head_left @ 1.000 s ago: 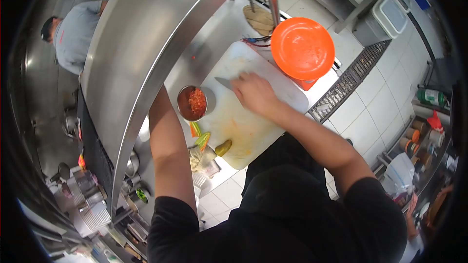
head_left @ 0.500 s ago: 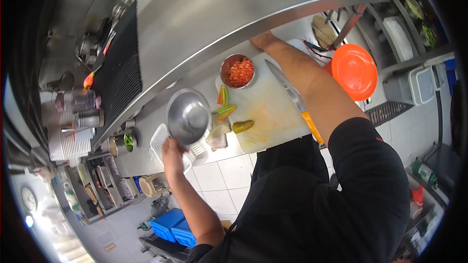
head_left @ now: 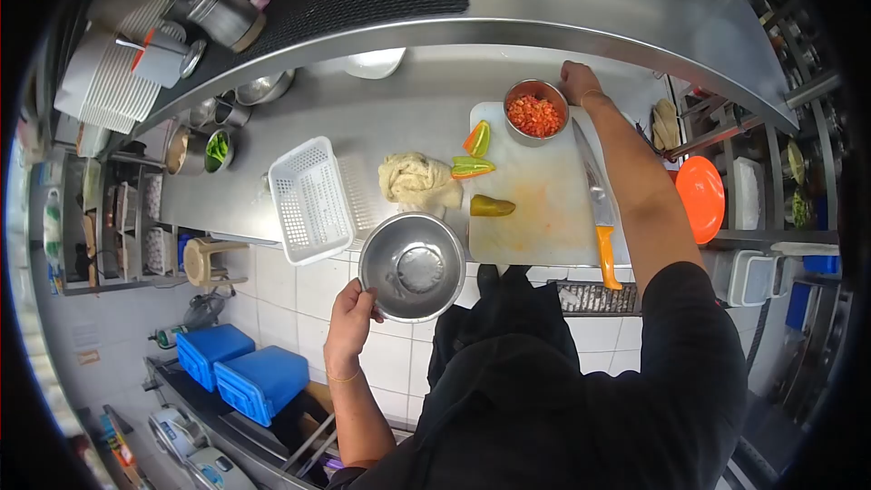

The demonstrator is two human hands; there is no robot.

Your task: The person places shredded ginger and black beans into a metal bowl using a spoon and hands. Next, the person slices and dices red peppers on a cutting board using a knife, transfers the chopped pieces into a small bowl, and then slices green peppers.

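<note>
My left hand [head_left: 348, 325] grips the rim of a metal mixing bowl [head_left: 413, 268], held over the counter's front edge; its inside looks bare. My right hand [head_left: 579, 83] is at the back of the counter, beside a metal bowl of chopped red pieces [head_left: 533, 116]. Its fingers look curled, but what they hold, if anything, is hidden. That bowl stands on the white cutting board [head_left: 544, 227]. A knife [head_left: 599, 209] with an orange handle lies along the board's right side. Pepper wedges [head_left: 472, 166] and a green pepper piece [head_left: 492, 206] are at its left side.
A bunched cloth [head_left: 417, 181] lies left of the board. Farther left is a white perforated basket [head_left: 310, 200], overhanging the front edge. A steel shelf [head_left: 562, 34] runs above the counter's back. An orange plate [head_left: 700, 200] is at the right, and pots [head_left: 186, 151] stand far left.
The mixing bowl in my left hand has moved off the basket, toward me and right. My right hand stays at the counter's back. The camera view has turned.
</note>
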